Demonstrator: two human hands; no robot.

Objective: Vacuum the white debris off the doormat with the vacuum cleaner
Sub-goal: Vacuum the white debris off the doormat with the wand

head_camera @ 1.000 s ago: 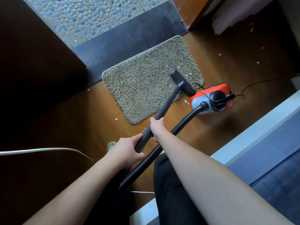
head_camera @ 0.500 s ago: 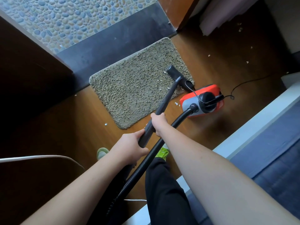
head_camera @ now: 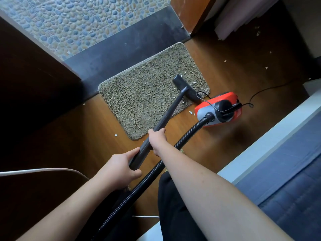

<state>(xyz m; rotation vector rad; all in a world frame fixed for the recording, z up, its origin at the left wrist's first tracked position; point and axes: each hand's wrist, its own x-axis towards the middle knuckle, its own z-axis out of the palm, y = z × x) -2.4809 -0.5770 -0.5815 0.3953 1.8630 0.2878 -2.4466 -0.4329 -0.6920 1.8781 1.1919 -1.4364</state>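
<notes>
Head view: both hands wrap the vacuum wand (head_camera: pixel 169 113) — the left hand (head_camera: pixel 119 168) curled round its near end, the right hand (head_camera: pixel 157 138) gripping further up. The nozzle (head_camera: pixel 185 87) sits on the doormat (head_camera: pixel 144 96) by its right edge, white debris (head_camera: pixel 194 82) beside it — the red vacuum cleaner (head_camera: pixel 219 108) stands just off the mat's right corner.

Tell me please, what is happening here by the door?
A person is vacuuming a doormat. The left hand grips the lower end of the black wand and the right hand grips it higher up. The floor nozzle rests on the mat's right side, with white debris just beside it. The red vacuum cleaner sits on the wooden floor next to the mat, where a few more scraps lie.
</notes>
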